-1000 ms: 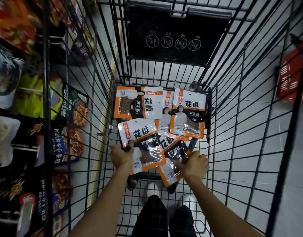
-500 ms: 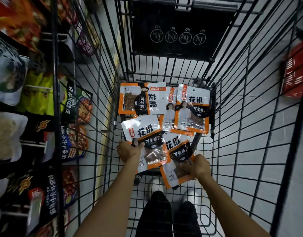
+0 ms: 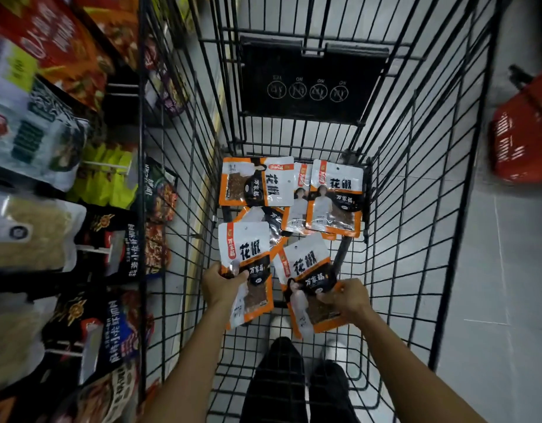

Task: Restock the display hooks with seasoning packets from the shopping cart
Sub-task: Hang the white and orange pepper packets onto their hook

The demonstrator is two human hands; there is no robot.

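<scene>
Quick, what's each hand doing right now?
Left hand: grips the left white-and-orange seasoning packet.
Right hand: grips the right white-and-orange seasoning packet.

Both bare arms reach forward.
Left hand [image 3: 222,283] pinches left packet [image 3: 245,242]; right hand [image 3: 347,297] curls round right packet [image 3: 306,261].

Single head-worn wide-angle view, aimed steeply down and forward into black wire shopping cart [image 3: 309,111]. From 6 o'clock, bare forearms [image 3: 196,361] enter; left hand [image 3: 224,282] and right hand [image 3: 349,297] just below centre, close to lens. Centre filled by orange-and-white seasoning packets [image 3: 337,196]. Along 9 o'clock edge, display of hanging snack bags [image 3: 34,233], blurred; pale tiled floor [image 3: 492,300] and red plastic basket [image 3: 520,141] at 3 o'clock. Cart wires bow outward toward frame edges.
</scene>
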